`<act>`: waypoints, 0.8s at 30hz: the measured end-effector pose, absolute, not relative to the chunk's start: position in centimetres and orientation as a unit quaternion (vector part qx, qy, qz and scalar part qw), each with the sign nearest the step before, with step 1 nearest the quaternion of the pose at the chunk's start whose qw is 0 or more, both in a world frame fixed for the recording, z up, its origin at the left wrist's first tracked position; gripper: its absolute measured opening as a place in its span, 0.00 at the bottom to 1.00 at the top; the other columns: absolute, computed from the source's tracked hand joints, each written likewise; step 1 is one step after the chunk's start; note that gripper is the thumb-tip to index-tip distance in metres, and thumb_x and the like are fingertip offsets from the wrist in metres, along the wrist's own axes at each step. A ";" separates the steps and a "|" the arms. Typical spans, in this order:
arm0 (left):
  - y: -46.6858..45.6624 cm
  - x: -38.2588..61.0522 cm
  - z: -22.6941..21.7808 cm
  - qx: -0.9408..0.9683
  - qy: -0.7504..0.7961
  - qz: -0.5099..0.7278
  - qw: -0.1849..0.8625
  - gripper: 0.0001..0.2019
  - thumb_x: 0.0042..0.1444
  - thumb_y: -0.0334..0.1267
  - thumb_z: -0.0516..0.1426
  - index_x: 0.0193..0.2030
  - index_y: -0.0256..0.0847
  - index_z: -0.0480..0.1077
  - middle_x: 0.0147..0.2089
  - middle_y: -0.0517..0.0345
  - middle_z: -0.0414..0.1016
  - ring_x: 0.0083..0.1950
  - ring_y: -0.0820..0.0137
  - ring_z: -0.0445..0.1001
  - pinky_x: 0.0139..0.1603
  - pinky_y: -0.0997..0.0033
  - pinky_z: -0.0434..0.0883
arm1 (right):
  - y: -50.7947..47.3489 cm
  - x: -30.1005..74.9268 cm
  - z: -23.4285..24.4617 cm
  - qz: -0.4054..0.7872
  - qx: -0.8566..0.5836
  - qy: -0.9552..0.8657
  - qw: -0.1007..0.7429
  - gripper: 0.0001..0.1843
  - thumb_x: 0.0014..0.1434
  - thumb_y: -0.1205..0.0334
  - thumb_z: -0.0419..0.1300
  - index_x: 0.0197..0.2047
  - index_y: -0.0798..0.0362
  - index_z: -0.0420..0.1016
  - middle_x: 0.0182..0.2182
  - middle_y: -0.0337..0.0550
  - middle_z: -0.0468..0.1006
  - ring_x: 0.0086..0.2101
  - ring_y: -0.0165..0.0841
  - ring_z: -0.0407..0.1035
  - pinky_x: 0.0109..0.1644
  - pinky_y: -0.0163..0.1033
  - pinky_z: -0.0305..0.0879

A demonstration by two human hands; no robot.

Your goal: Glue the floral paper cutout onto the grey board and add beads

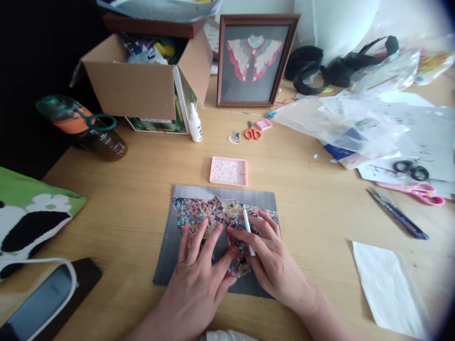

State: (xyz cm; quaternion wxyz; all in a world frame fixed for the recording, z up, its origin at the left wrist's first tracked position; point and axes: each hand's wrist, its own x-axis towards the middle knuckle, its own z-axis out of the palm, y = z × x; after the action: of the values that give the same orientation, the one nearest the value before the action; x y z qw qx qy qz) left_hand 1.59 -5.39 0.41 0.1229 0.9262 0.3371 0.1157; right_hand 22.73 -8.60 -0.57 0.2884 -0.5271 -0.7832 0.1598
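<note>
A small collar-shaped piece of floral fabric lies on a grey sheet in front of me. My left hand is spread over its left and middle part, fingers stretched out and pressing down. Between the fingers of my right hand is a slim white pen-like stick, tilted, its pale tip pointing away from me. The right index finger touches the fabric near its middle. Both hands hide much of the lower fabric. Just beyond the sheet sits a pink tray filled with tiny whitish beads.
Behind the tray are orange-handled scissors, a small pink tray and a white glue-like bottle. A framed fabric collar stands at the back beside a cardboard box. At right lie a utility knife, pink scissors and white paper.
</note>
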 end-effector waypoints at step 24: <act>-4.6 1.6 1.1 0.961 0.233 0.110 0.105 0.18 0.67 0.41 0.54 0.62 0.42 0.68 0.63 0.64 0.71 0.73 0.58 0.50 0.76 0.52 0.28 | -8.6 22.3 -1.0 0.126 -0.546 -0.787 0.256 0.27 0.63 0.79 0.46 0.63 0.57 0.63 0.57 0.51 0.72 0.65 0.44 0.51 0.68 0.62 0.48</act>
State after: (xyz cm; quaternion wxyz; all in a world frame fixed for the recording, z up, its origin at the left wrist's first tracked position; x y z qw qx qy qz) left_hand 1.56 -4.58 1.13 0.1048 0.9607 0.2325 0.1098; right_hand 22.35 -8.59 -0.96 0.2563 -0.5465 -0.7873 0.1258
